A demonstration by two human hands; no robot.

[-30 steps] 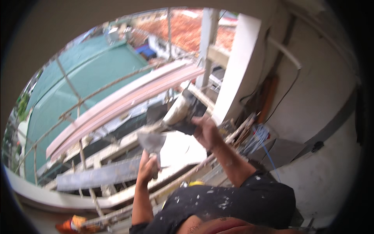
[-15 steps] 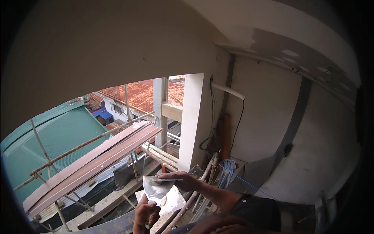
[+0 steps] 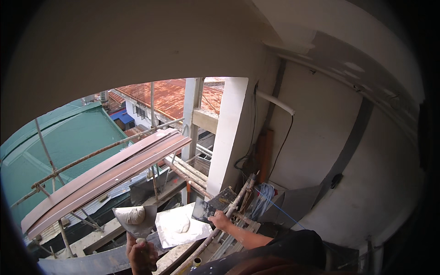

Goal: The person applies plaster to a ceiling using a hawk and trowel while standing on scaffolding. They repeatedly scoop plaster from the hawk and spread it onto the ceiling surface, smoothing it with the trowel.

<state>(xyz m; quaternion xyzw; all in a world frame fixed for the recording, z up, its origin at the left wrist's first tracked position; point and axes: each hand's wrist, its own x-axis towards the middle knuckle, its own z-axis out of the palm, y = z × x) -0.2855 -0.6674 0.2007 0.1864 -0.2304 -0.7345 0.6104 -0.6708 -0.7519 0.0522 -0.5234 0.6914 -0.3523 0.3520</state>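
My left hand is closed around the handle of a wide putty knife, blade upward. A thick blob of off-white putty sits on that blade. To the right, my right hand grips a flat rectangular metal trowel, its grey face showing smears; the grip itself is hidden by the fingers. Between the two tools lies a white board, with a mound of putty on it. The trowel is near the board's right corner, and the two blades are apart.
Scaffold poles run beside the board. Long pinkish metal panels rest on scaffolding at left, above a green roof. A white column, bundled cable and blue cord are farther right. A small can stands low in front.
The trowel and putty knife, close together before, have separated. My left hand moved left and a putty blob now shows on its blade; my right hand turned the trowel, face now visible.
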